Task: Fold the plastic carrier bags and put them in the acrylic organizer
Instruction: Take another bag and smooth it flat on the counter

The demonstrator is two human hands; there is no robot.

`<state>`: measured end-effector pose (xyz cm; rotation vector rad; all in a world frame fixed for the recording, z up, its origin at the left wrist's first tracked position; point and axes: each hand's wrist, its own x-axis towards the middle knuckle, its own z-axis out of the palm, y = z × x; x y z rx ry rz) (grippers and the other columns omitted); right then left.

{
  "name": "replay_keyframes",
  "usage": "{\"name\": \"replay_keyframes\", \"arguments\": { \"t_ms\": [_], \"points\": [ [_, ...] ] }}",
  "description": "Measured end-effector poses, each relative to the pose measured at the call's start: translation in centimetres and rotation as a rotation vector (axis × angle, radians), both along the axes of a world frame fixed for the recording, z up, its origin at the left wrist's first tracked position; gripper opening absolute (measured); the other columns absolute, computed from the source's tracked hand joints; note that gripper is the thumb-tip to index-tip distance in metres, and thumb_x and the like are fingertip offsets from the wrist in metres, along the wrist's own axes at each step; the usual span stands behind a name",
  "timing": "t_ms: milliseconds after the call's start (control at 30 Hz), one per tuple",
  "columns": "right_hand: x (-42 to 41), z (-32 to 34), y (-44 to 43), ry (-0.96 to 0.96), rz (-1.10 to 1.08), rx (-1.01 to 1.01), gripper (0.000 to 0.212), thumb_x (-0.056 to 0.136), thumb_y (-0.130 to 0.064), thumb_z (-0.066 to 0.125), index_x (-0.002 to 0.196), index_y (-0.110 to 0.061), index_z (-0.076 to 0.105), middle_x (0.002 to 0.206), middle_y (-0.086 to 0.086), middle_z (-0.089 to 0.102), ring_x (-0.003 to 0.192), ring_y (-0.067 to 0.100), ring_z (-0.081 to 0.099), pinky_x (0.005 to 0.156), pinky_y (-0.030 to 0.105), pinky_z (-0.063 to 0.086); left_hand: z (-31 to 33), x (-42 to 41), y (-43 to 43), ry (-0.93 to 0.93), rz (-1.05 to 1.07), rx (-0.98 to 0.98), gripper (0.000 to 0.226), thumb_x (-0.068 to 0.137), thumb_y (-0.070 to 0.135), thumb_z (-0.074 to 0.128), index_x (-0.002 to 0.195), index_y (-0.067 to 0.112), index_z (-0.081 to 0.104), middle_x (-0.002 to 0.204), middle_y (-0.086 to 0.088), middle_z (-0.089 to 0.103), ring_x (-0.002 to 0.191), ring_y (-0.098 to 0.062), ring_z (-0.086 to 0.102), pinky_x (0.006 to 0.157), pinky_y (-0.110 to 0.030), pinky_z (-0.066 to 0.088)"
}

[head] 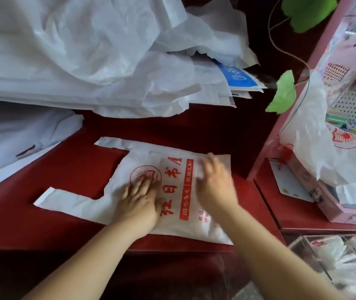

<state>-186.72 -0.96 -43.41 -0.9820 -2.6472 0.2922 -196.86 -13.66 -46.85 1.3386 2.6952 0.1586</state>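
I see a dark red bench (21,224). A heap of crumpled white plastic bags (75,50) lies beyond the flat white plastic carrier bag with red print (172,226) at its middle. A clear acrylic organizer (324,260) sits to that bag's lower right. On the bag, the left hand (140,200) presses with a flat, spread grip. The right hand (214,185) is blurred, so I cannot tell its grip.

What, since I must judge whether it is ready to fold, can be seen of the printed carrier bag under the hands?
The printed carrier bag is white plastic bearing red characters and a round red emblem. It lies flat and unfolded on the dark red table, both handles pointing left. The left hand and right hand press flat on it.
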Motion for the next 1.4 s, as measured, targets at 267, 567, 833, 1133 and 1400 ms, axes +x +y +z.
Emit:
{"name": "replay_keyframes", "arguments": {
  "t_ms": [267, 567, 833, 1133, 1400],
  "points": [
    [1.5, -2.8, -0.7, -0.357, 0.059, -0.102, 0.069, 0.094, -0.057, 0.017, 0.148, -0.018, -0.003, 0.155, 0.003, -0.011, 0.142, 0.017, -0.013, 0.112, 0.032, -0.012, 0.2, -1.4, -2.2, -0.03, 0.092, -0.024, 0.054, 0.099, 0.043, 0.013, 0.146, 0.029, -0.009, 0.155, 0.003, -0.013, 0.142, -0.015, -0.014, 0.114, -0.036, -0.008],
    [4.9, -2.5, 0.2, -0.387, -0.017, -0.096, 0.073, 0.093, -0.059, 0.013, 0.147, -0.014, -0.009, 0.155, 0.003, -0.012, 0.142, 0.016, -0.013, 0.113, 0.034, -0.012, 1.2, -3.0, -6.3, 0.034, 0.247, -0.052, 0.051, 0.1, 0.036, 0.012, 0.147, 0.023, -0.002, 0.156, 0.004, -0.007, 0.142, -0.01, -0.008, 0.113, -0.034, -0.008],
    [4.8, -3.0, -1.2, -0.355, 0.058, -0.082, 0.144, 0.02, -0.075, -0.046, 0.147, -0.017, -0.01, 0.154, -0.001, -0.015, 0.141, 0.013, -0.015, 0.109, 0.032, -0.016, 2.0, 1.4, 3.7, -0.06, -0.131, 0.112, 0.048, 0.101, 0.029, 0.017, 0.148, 0.024, 0.005, 0.156, 0.003, -0.004, 0.143, -0.013, -0.007, 0.114, -0.032, -0.006],
    [5.0, -3.4, -0.8, -0.342, 0.101, -0.04, 0.137, 0.024, -0.076, -0.046, 0.145, -0.019, -0.015, 0.15, -0.008, -0.021, 0.123, 0.004, -0.028, 0.103, 0.033, -0.02, 0.7, -8.2, 1.7, -0.047, 0.147, -0.058, 0.056, 0.099, 0.045, 0.011, 0.148, 0.022, -0.003, 0.156, -0.001, -0.009, 0.142, -0.017, -0.009, 0.114, -0.038, -0.005],
    [4.6, -2.4, 1.0, -0.427, 0.195, -0.028, 0.136, 0.024, -0.081, -0.04, 0.145, -0.026, -0.014, 0.154, -0.008, -0.015, 0.14, 0.01, -0.017, 0.109, 0.033, -0.015, 1.1, -9.4, -4.3, 0.069, 0.239, -0.156, 0.054, 0.099, 0.042, 0.011, 0.148, 0.021, 0.003, 0.156, 0.004, -0.003, 0.142, -0.011, -0.01, 0.112, -0.039, -0.013]
  ]
}}
